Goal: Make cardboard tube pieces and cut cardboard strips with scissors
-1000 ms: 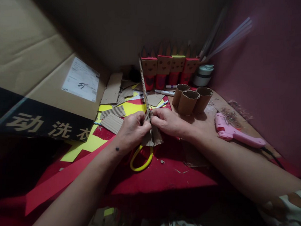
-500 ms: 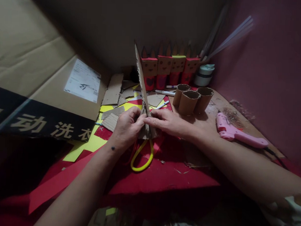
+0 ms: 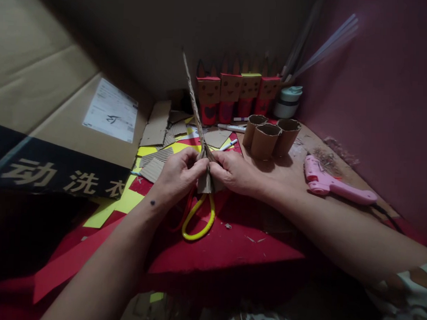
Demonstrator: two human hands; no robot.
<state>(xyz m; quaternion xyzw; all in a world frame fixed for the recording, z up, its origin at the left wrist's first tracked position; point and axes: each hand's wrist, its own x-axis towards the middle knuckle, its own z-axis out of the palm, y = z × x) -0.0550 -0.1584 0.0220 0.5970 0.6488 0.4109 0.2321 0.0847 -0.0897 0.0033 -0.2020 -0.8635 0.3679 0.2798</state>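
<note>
A piece of cardboard [image 3: 193, 96], seen nearly edge-on, stands up between my two hands with a torn, frayed edge. My left hand [image 3: 185, 170] pinches its lower part from the left, thumb on the near side. From the right, my right hand [image 3: 230, 169] grips the same part, both thumbs almost meeting. The cardboard's bottom end is creased and splayed below the thumbs. Beneath it on the red cloth lie scissors [image 3: 198, 238] with a yellow handle loop and a red one; their blades are hidden.
Three cardboard tubes [image 3: 266, 142] stand on the right, with a pink glue gun [image 3: 333, 183] beyond them. Several cardboard figures [image 3: 230, 93] line the back beside a lidded jar [image 3: 288, 102]. A big carton [image 3: 54, 108] blocks the left; cardboard scraps [image 3: 157, 123] and yellow paper lie near it.
The cardboard's top has tipped left and its lower end looks more bent. My right hand's fingers have curled in, its thumb now pressing beside the left one. The view has shifted slightly.
</note>
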